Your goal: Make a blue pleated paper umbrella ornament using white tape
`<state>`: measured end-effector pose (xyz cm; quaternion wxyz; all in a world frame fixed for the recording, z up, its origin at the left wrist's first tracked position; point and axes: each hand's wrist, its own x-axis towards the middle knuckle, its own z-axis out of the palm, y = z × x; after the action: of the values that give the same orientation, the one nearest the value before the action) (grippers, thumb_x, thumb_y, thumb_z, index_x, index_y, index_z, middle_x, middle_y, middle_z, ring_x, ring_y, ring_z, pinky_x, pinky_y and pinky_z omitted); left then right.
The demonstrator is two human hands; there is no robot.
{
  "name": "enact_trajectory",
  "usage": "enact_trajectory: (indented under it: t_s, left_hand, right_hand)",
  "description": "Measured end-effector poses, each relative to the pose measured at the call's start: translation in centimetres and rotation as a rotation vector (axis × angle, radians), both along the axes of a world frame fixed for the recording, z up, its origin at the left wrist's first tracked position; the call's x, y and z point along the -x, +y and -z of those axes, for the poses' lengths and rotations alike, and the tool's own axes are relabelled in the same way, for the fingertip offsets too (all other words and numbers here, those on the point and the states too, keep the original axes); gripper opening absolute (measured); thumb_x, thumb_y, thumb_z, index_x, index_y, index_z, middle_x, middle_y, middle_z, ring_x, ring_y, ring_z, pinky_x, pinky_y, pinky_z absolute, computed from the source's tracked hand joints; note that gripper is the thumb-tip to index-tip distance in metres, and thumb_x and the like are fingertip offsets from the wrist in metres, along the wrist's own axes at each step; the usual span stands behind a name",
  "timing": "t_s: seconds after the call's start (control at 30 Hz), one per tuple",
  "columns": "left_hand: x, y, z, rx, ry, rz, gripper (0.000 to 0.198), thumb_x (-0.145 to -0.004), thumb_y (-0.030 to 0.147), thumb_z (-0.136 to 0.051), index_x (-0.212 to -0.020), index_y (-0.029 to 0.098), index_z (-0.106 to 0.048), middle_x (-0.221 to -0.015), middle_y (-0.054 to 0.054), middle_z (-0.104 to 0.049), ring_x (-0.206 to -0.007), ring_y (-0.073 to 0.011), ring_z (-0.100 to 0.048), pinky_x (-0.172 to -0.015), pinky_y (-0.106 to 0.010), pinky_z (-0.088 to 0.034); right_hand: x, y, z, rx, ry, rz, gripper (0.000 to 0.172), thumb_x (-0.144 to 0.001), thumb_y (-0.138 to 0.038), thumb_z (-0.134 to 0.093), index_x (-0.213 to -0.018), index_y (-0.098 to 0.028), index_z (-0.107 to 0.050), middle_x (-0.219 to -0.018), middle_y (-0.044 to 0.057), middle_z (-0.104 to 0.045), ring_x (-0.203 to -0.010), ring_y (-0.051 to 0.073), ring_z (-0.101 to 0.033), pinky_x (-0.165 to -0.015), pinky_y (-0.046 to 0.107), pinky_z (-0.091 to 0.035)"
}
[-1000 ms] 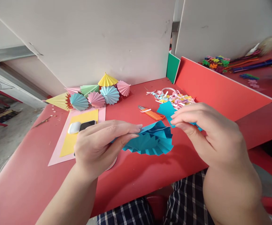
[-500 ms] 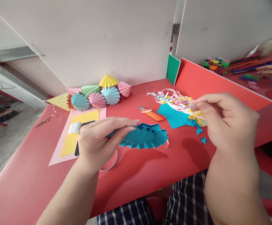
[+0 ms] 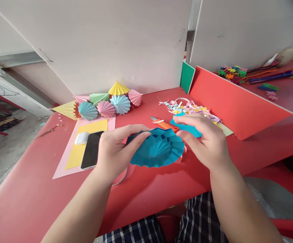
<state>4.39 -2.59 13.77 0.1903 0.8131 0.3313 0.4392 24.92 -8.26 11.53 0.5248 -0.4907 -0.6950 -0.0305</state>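
Observation:
My left hand (image 3: 126,148) pinches the left rim of a pleated blue paper umbrella top (image 3: 158,150) between thumb and fingers. The umbrella top is spread round like a shallow bowl, its folded hollow facing me, held above the red table. A small white strip hangs at its right edge. My right hand (image 3: 203,140) is at the right rim, thumb and fingers apart; whether the thumb tip touches the paper I cannot tell. Behind the umbrella top lie an orange utility knife (image 3: 165,125) and a flat blue paper sheet (image 3: 190,130), partly covered by my right hand.
Several finished paper umbrellas (image 3: 106,108) stand at the back left. Pink and yellow sheets, a phone (image 3: 92,152) and a white case (image 3: 82,138) lie left; scissors (image 3: 50,130) lie farther left. Paper scraps (image 3: 190,107) are heaped before a red board (image 3: 237,101).
My right hand has come down and left from the scrap heap to the blue umbrella top; the white strip at its fingertips is gone. The umbrella top has opened wider and tilted towards me.

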Motion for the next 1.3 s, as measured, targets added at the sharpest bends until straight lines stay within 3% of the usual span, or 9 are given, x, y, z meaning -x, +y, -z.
enact_trajectory:
  t_s: [0.13,0.43,1.3]
  left_hand:
    - [-0.5,-0.3,0.1,0.049,0.005,0.042,0.008,-0.080,0.023,-0.063,-0.081,0.023,-0.070,-0.072,0.004,-0.071,-0.061,-0.0094,-0.064,-0.057,-0.018,-0.053]
    - [-0.8,-0.6,0.4,0.078,-0.019,0.066,0.008,-0.080,0.023,-0.063,-0.081,0.022,-0.070,-0.074,0.004,-0.071,-0.061,-0.0090,-0.064,-0.055,-0.017,-0.052]
    - [-0.7,-0.7,0.5,0.017,0.029,0.077,0.010,-0.080,0.022,-0.062,-0.086,0.024,-0.070,-0.077,0.004,-0.072,-0.064,-0.0102,-0.066,-0.058,-0.017,-0.053]
  right_hand:
    - [1.4,-0.6,-0.7,-0.080,0.039,-0.134,0.019,-0.077,-0.015,-0.066,-0.095,-0.021,-0.061,-0.094,0.004,-0.067,-0.094,0.016,-0.061,-0.084,0.033,-0.051]
    - [1.3,-0.5,-0.5,-0.031,0.029,-0.123,0.025,-0.079,-0.012,-0.064,-0.101,-0.021,-0.063,-0.094,0.001,-0.071,-0.088,0.014,-0.064,-0.080,0.029,-0.053]
    - [1.7,-0.5,-0.4,-0.046,0.034,-0.074,0.010,-0.078,-0.012,-0.064,-0.085,-0.020,-0.066,-0.079,0.000,-0.070,-0.076,0.013,-0.064,-0.072,0.028,-0.052]
